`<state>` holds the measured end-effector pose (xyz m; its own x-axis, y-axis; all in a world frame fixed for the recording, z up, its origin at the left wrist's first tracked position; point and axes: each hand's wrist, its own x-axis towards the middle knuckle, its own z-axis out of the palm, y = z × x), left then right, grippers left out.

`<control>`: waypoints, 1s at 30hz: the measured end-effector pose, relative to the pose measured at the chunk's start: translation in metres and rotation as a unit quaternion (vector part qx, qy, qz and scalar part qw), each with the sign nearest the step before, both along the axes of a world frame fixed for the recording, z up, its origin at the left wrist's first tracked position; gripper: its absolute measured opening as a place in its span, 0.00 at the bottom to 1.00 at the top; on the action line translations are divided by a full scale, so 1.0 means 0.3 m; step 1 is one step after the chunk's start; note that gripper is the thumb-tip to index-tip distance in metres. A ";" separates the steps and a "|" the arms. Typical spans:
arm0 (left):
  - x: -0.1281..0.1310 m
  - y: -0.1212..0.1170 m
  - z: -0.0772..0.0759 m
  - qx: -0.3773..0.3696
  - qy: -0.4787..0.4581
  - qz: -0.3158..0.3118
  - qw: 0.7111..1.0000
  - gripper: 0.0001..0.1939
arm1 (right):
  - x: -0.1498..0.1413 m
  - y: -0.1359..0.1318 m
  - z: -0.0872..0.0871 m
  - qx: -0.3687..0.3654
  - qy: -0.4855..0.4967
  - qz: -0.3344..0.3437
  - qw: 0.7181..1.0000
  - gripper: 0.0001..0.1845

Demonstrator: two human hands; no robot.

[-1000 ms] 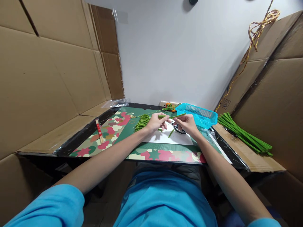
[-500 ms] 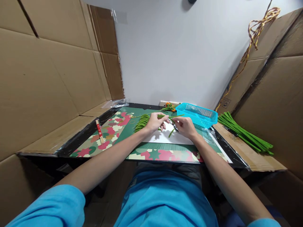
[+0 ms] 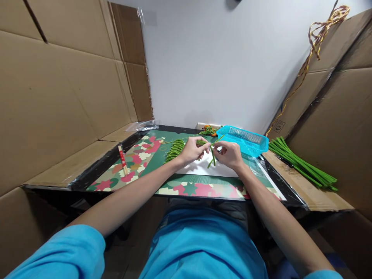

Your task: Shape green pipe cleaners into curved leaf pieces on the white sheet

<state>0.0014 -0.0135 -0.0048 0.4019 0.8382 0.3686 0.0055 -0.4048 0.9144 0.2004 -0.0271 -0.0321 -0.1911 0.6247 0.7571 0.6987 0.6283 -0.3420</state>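
Note:
My left hand (image 3: 192, 150) pinches a green pipe cleaner (image 3: 217, 140) between thumb and fingers above a sheet of white paper (image 3: 200, 169). Close on its right, my right hand (image 3: 231, 154) has its fingertips closed on the same fuzzy stem. Two lengths cross between the hands, one pointing up to the right, the other hanging downward. A short green offcut (image 3: 209, 164) lies on the paper. Beside my left hand rests a row of curved green pipe-cleaner shapes (image 3: 174, 150). My right hand hides most of the black-handled scissors.
A blue plastic basket (image 3: 247, 145) stands behind my right hand, with orange-and-green craft pieces (image 3: 209, 130) beside it. Straight green pipe cleaners (image 3: 302, 164) lie bundled at the right. Chopsticks in a red wrapper (image 3: 122, 158) lie left. Cardboard walls (image 3: 72, 77) flank the table.
My right hand has turned and drawn slightly closer to my left. The stem, earlier stretched nearly level between the hands, now shows two crossing lengths. The scissors have become mostly covered.

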 end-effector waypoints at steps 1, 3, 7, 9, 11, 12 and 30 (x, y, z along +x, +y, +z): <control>-0.001 -0.002 0.002 0.005 0.008 0.004 1.000 0.21 | -0.002 -0.003 0.002 0.001 -0.001 0.003 1.000 0.05; -0.003 -0.004 0.004 0.018 0.031 0.009 0.999 0.20 | -0.007 -0.010 0.006 0.001 -0.005 0.008 1.000 0.05; -0.001 0.001 -0.001 0.056 0.069 0.022 0.996 0.15 | -0.019 -0.020 0.010 -0.014 -0.014 0.010 1.000 0.08; 0.002 0.005 -0.004 0.073 0.075 0.025 0.994 0.14 | -0.019 -0.019 0.007 -0.017 -0.021 0.009 1.000 0.07; 0.005 0.008 -0.004 0.076 0.072 0.026 0.994 0.15 | -0.017 -0.015 0.003 -0.009 -0.023 0.006 1.000 0.06; 0.006 0.010 -0.003 0.069 0.068 0.028 0.995 0.16 | -0.015 -0.013 0.002 -0.003 -0.019 0.002 1.000 0.06; -0.013 -0.010 0.028 -0.067 0.052 -0.087 0.993 0.19 | 0.005 -0.006 0.006 0.080 0.027 0.025 0.996 0.08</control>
<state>-0.0024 -0.0165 0.0036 0.5743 0.7921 0.2069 0.0440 -0.2822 0.9583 0.2020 -0.0290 -0.0302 -0.1761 0.4854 0.8564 0.6482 0.7119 -0.2701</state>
